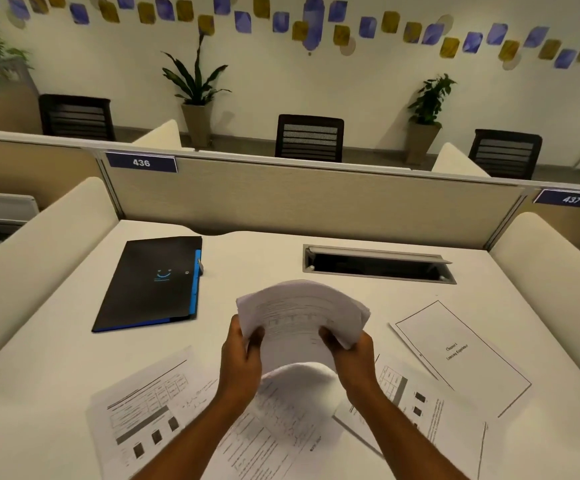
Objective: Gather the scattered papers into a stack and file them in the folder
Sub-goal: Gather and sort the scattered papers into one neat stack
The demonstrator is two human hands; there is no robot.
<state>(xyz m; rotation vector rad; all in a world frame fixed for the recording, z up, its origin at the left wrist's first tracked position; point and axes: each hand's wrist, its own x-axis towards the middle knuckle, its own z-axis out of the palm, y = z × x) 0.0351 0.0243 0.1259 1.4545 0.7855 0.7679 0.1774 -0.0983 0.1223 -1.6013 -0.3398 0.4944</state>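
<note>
Paper stack (302,320) bows between both hands' grip.

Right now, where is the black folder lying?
The black folder lies closed on the desk, far left, beyond the left hand.

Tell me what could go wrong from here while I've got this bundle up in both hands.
1. The paper stack is bowed between the left hand and right hand; sheets could slip or crease.
2. Loose sheets lie under the arms and may get swept aside.
3. The folder is closed, so opening it needs a free hand.
</note>
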